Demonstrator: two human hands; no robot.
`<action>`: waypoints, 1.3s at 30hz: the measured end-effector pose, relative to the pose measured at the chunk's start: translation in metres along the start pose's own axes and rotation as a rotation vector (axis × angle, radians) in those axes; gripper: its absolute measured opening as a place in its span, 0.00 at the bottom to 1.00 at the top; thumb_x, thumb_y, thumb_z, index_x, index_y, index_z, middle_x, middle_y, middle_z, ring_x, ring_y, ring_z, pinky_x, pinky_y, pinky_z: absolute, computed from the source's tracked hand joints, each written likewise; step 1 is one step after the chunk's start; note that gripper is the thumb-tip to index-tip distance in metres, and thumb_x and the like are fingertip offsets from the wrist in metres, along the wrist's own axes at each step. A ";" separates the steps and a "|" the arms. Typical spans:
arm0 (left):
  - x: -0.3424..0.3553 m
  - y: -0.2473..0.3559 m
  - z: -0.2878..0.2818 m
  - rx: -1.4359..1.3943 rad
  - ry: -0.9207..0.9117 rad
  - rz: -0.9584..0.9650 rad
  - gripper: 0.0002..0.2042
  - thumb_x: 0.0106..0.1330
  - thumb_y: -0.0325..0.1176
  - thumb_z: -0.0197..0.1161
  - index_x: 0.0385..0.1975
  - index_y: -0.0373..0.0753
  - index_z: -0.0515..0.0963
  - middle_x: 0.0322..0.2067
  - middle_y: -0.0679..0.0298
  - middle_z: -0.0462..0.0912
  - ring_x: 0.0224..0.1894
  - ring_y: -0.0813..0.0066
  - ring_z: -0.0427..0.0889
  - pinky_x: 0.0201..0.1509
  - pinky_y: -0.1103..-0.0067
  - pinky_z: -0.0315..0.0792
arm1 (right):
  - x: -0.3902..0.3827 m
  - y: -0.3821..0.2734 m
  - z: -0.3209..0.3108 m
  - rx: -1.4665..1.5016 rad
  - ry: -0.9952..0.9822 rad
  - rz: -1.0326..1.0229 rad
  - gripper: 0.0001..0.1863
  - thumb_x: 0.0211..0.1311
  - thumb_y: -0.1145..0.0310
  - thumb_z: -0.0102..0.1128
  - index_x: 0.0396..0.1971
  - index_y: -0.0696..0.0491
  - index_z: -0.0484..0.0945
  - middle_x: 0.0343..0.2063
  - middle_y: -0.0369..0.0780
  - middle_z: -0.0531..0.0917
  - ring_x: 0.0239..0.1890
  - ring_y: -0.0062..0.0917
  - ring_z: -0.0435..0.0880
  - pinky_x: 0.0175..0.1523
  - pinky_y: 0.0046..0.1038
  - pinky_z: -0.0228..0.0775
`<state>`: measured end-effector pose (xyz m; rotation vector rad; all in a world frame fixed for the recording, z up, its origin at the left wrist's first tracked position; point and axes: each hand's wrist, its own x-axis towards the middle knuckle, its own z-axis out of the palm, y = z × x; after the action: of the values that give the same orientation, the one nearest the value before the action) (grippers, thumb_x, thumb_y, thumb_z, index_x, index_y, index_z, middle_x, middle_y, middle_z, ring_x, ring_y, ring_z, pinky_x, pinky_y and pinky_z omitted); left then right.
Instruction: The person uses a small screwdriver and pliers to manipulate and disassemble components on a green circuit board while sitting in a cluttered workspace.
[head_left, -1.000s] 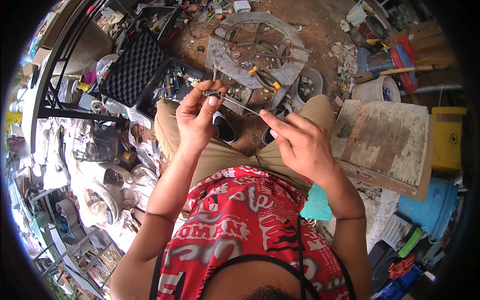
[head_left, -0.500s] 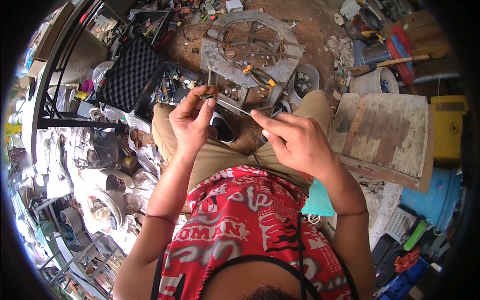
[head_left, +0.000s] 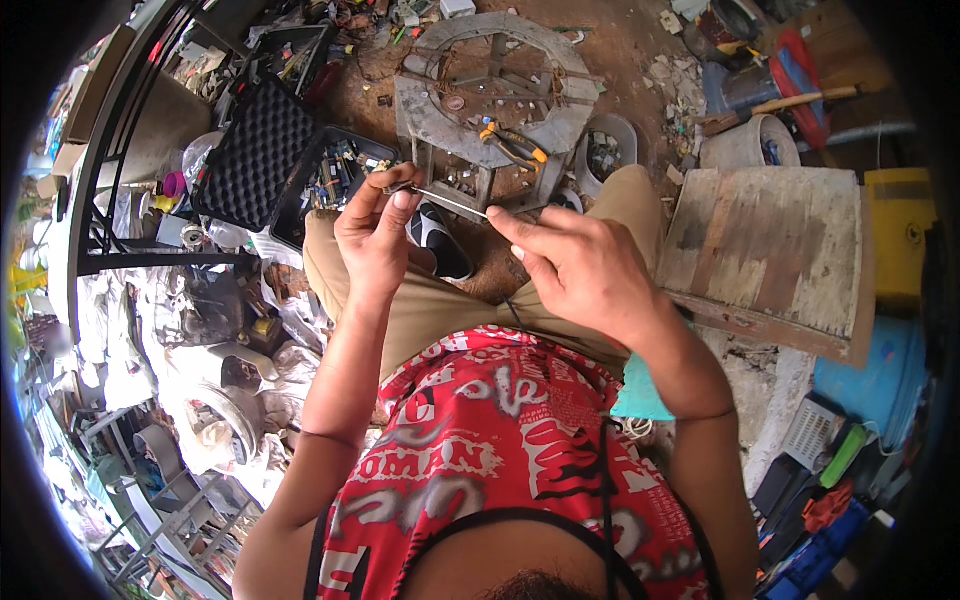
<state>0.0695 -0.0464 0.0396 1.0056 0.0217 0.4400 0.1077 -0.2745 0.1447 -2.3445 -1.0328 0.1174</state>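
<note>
My left hand (head_left: 374, 230) pinches a small dark metal part (head_left: 398, 187) between thumb and fingertips, above my left knee. A slim, straight metal rod (head_left: 450, 202), like a screwdriver shaft, runs from that part to my right hand (head_left: 590, 268). The right fingers are closed around its other end, with the index finger stretched along it; any handle is hidden in the palm. The rod's tip meets the small part at the left fingertips, though exactly where it touches is too small to make out.
Orange-and-black pliers (head_left: 515, 146) lie on an octagonal metal frame (head_left: 420, 110) ahead of my feet. An open black case (head_left: 255, 150) with foam lining and small parts stands to the left. A grey tub (head_left: 628, 150) and a wooden board (head_left: 765, 255) are on the right.
Both hands have shifted slightly left and up with the rod and small part. The view has tilted a little; the grip of each hand stays the same.
</note>
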 end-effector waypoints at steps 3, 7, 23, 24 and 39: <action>0.000 -0.004 -0.001 -0.137 -0.004 -0.036 0.14 0.68 0.23 0.57 0.53 0.36 0.73 0.51 0.57 0.79 0.55 0.66 0.78 0.60 0.71 0.73 | 0.005 -0.005 -0.010 -0.089 -0.028 -0.039 0.18 0.58 0.67 0.57 0.50 0.47 0.80 0.22 0.41 0.77 0.23 0.37 0.81 0.29 0.36 0.75; 0.002 -0.007 -0.003 -0.130 -0.028 -0.030 0.14 0.68 0.24 0.58 0.52 0.37 0.73 0.50 0.58 0.79 0.55 0.66 0.78 0.59 0.71 0.73 | 0.006 -0.005 -0.013 -0.099 -0.039 -0.034 0.20 0.57 0.70 0.59 0.52 0.45 0.79 0.23 0.40 0.76 0.23 0.37 0.80 0.29 0.36 0.74; 0.018 0.000 -0.011 -0.156 0.185 0.012 0.10 0.70 0.25 0.54 0.49 0.38 0.73 0.52 0.58 0.77 0.54 0.62 0.78 0.58 0.70 0.75 | -0.005 0.028 0.035 0.150 0.163 0.082 0.19 0.63 0.72 0.56 0.55 0.49 0.77 0.40 0.45 0.83 0.33 0.37 0.83 0.38 0.32 0.76; 0.018 0.002 -0.017 -0.186 0.171 -0.043 0.11 0.71 0.25 0.52 0.51 0.37 0.72 0.54 0.56 0.76 0.56 0.61 0.78 0.59 0.69 0.75 | -0.005 0.049 0.040 0.156 0.199 0.132 0.20 0.61 0.72 0.56 0.55 0.49 0.77 0.40 0.46 0.82 0.35 0.38 0.83 0.41 0.33 0.75; -0.012 -0.020 -0.035 -0.241 0.215 -0.353 0.17 0.71 0.25 0.52 0.58 0.34 0.69 0.49 0.58 0.78 0.52 0.64 0.80 0.57 0.71 0.77 | 0.092 0.200 0.044 -0.306 -0.181 0.463 0.19 0.54 0.67 0.58 0.48 0.47 0.81 0.51 0.43 0.79 0.53 0.40 0.78 0.59 0.38 0.70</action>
<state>0.0578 -0.0312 0.0016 0.6957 0.3272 0.2184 0.2890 -0.2979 0.0142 -2.8638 -0.5973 0.3764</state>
